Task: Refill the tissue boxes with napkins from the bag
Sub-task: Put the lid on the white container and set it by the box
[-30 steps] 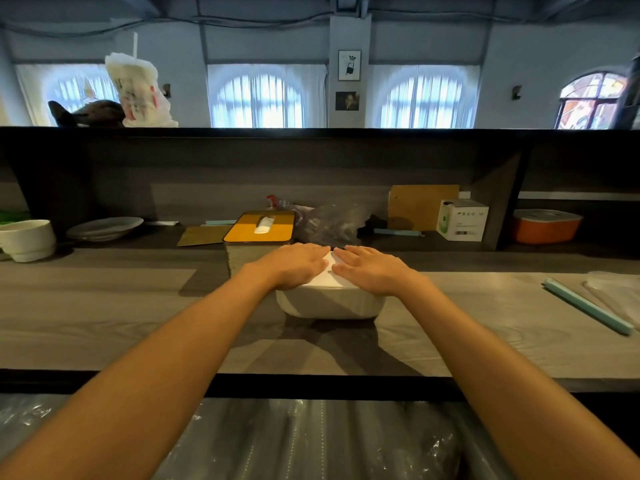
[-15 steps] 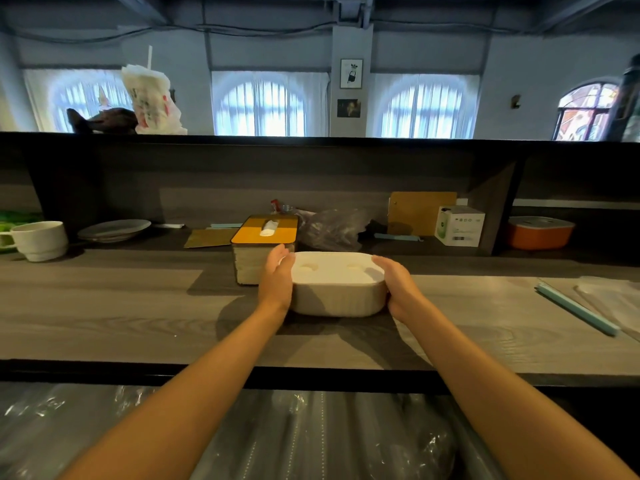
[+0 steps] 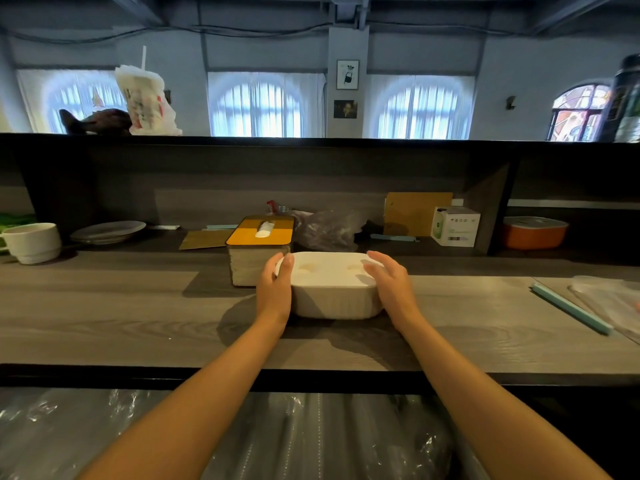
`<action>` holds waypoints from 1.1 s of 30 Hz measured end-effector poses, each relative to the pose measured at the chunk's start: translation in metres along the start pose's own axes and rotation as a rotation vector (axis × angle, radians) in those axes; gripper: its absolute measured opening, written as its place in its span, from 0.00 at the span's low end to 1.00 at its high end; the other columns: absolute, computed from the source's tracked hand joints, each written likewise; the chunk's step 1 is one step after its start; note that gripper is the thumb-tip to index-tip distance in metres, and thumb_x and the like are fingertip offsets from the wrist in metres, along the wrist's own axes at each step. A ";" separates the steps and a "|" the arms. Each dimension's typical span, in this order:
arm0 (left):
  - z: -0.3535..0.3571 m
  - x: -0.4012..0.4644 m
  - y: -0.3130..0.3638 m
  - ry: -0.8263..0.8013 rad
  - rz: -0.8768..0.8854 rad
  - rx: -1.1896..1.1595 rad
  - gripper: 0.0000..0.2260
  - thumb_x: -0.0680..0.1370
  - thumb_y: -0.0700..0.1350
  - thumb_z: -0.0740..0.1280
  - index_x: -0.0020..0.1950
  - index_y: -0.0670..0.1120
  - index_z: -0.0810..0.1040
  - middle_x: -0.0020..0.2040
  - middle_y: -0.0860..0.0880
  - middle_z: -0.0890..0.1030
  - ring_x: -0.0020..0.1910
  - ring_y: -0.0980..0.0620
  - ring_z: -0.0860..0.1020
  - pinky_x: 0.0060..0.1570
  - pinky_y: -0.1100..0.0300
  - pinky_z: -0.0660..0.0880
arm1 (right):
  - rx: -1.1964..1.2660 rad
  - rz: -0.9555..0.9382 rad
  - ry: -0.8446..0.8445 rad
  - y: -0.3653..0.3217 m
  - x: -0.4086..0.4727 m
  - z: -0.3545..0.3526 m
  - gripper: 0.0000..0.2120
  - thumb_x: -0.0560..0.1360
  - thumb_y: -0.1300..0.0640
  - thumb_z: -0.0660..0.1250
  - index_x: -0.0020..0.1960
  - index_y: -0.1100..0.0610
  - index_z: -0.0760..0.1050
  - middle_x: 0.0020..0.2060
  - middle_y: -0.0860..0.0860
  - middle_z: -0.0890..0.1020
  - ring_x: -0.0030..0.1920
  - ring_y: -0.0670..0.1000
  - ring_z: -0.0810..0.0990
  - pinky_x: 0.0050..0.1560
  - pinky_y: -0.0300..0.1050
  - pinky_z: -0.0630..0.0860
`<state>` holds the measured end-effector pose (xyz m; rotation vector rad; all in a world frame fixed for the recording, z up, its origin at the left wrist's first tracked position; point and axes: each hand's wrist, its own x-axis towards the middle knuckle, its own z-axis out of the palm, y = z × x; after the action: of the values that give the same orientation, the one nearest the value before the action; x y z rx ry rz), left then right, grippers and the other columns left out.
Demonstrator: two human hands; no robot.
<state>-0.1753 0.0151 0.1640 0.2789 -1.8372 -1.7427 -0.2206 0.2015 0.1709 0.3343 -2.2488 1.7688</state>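
- White tissue box [image 3: 332, 289] sits on desk [image 3: 104, 306], just in front of yellow-lidded box [image 3: 259, 237].
- Left hand [image 3: 275, 289] grasps its left end.
- Right hand [image 3: 391, 289] released, fingers resting at right end.

A grey wood-grain surface [image 3: 104, 317] runs across the view under a dark shelf. At far left stands a white cup [image 3: 34, 242], with a grey plate [image 3: 107, 232] beside it. Toward the right, a tan board [image 3: 417, 213] leans against the back panel, next to a small white carton [image 3: 454, 226]. An orange lidded dish [image 3: 535, 232] sits further right. A pale blue stick [image 3: 571, 309] lies near the right edge.
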 end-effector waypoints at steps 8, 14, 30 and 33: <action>-0.001 -0.003 0.002 -0.046 0.216 0.286 0.17 0.84 0.50 0.59 0.68 0.43 0.75 0.70 0.46 0.74 0.65 0.53 0.70 0.58 0.61 0.65 | -0.529 -0.305 -0.093 -0.008 0.002 -0.004 0.18 0.82 0.49 0.59 0.55 0.60 0.83 0.68 0.50 0.74 0.71 0.49 0.65 0.66 0.44 0.62; -0.027 0.004 0.004 -0.325 0.491 0.574 0.20 0.82 0.57 0.60 0.69 0.48 0.76 0.73 0.50 0.72 0.77 0.51 0.61 0.73 0.52 0.60 | -0.549 -0.357 -0.131 -0.015 -0.002 -0.015 0.20 0.83 0.48 0.56 0.61 0.58 0.79 0.62 0.52 0.78 0.62 0.48 0.73 0.64 0.49 0.71; -0.028 0.011 0.068 -0.024 0.691 0.159 0.05 0.82 0.47 0.64 0.53 0.53 0.80 0.44 0.62 0.79 0.45 0.66 0.77 0.41 0.73 0.75 | 0.086 -0.311 0.079 -0.062 0.002 -0.026 0.06 0.79 0.52 0.66 0.47 0.53 0.80 0.43 0.50 0.82 0.46 0.53 0.81 0.39 0.36 0.78; -0.024 0.014 0.073 -0.022 0.693 0.152 0.06 0.81 0.48 0.65 0.53 0.52 0.81 0.44 0.60 0.81 0.45 0.65 0.78 0.41 0.73 0.75 | 0.104 -0.336 0.090 -0.061 0.003 -0.022 0.02 0.79 0.53 0.66 0.50 0.50 0.77 0.45 0.48 0.81 0.47 0.51 0.81 0.41 0.38 0.81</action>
<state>-0.1557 -0.0034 0.2374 -0.2952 -1.7899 -1.1316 -0.2019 0.2083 0.2325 0.6016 -1.9107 1.6872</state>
